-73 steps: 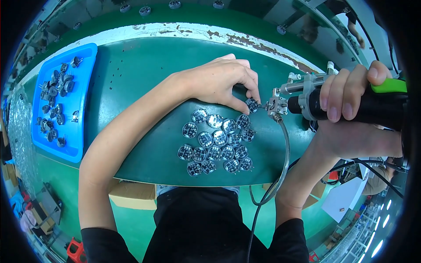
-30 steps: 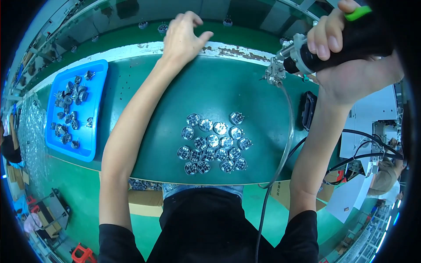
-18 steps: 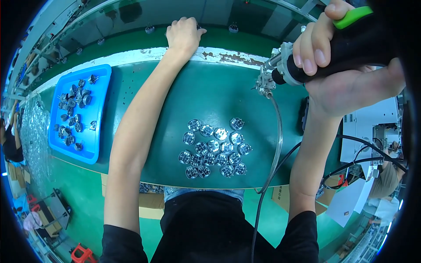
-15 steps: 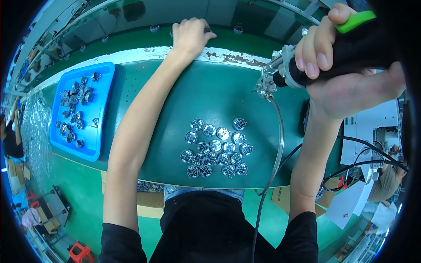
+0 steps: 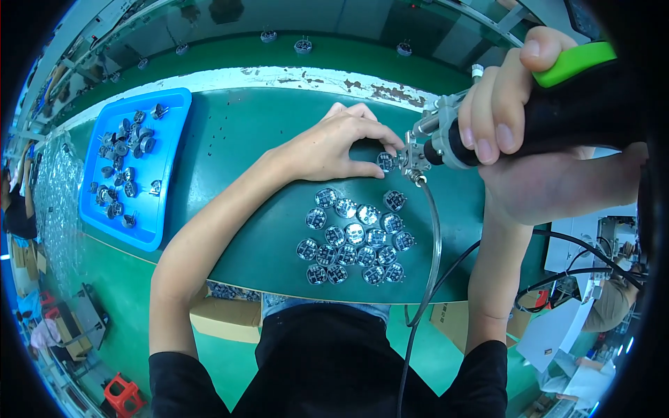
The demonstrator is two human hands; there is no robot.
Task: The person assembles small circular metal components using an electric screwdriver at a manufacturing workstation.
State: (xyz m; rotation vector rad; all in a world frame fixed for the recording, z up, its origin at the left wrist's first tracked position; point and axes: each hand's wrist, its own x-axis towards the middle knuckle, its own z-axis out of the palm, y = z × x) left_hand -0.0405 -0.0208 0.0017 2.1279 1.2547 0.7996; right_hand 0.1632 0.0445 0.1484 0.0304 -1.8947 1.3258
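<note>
Left hand [image 5: 334,145]: I'm pinching a round circuit-board module [image 5: 385,161]. Right hand [image 5: 519,181]: gripping a black handheld driver [image 5: 557,115], long axis running left-right, nose [image 5: 416,160] pointing at module's right side.

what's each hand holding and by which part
Left hand: a round part, by its edge. Right hand: the tool, by its black body.
</note>
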